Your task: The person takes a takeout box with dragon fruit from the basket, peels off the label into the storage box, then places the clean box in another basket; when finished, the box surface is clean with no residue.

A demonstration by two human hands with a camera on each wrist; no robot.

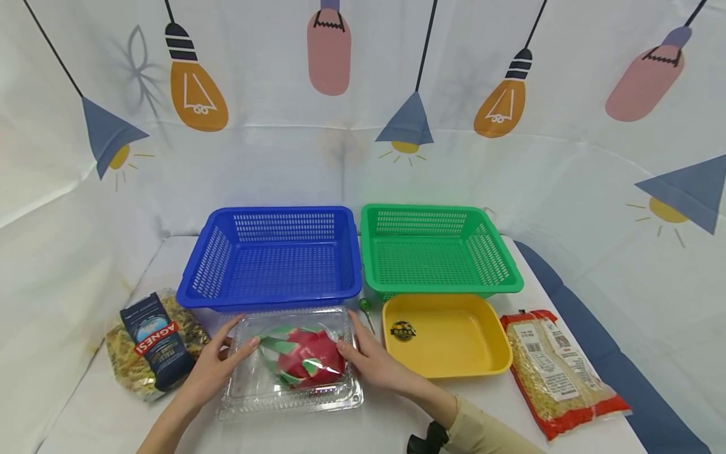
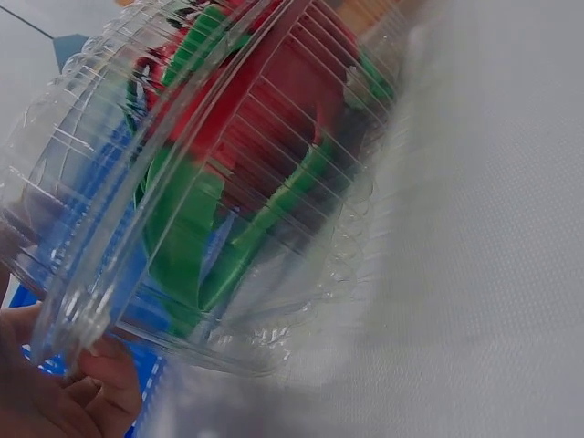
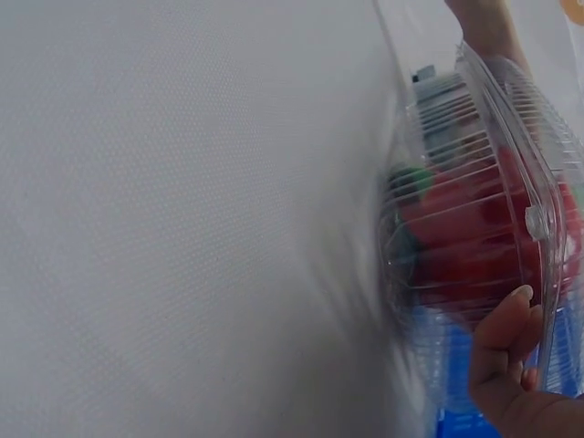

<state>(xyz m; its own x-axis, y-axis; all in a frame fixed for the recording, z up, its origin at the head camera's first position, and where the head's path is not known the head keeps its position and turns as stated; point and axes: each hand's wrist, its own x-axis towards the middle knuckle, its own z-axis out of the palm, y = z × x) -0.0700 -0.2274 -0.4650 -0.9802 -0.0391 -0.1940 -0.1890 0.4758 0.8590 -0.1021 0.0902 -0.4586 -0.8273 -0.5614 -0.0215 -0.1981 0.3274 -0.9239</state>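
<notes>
A clear plastic clamshell box (image 1: 249, 389) with its lid down is in front of the blue basket in the head view. Inside it lies a red dragon fruit (image 1: 312, 356) with green scales. My left hand (image 1: 212, 369) grips the box's left side, thumb over the lid. From the right, my right hand (image 1: 371, 360) holds the opposite side. In the left wrist view, curled fingers (image 2: 109, 379) pinch the box's rim at a corner. The right wrist view has the fingers (image 3: 506, 333) bent under the rim, below the fruit.
Behind stand a blue basket (image 1: 269, 301) and a green basket (image 1: 442, 287). A yellow tray (image 1: 454, 343) is right of the box, with a green lollipop (image 1: 365, 306) between. An AGNESI pasta bag (image 1: 159, 340) lies left, a red-edged grain bag (image 1: 558, 372) far right.
</notes>
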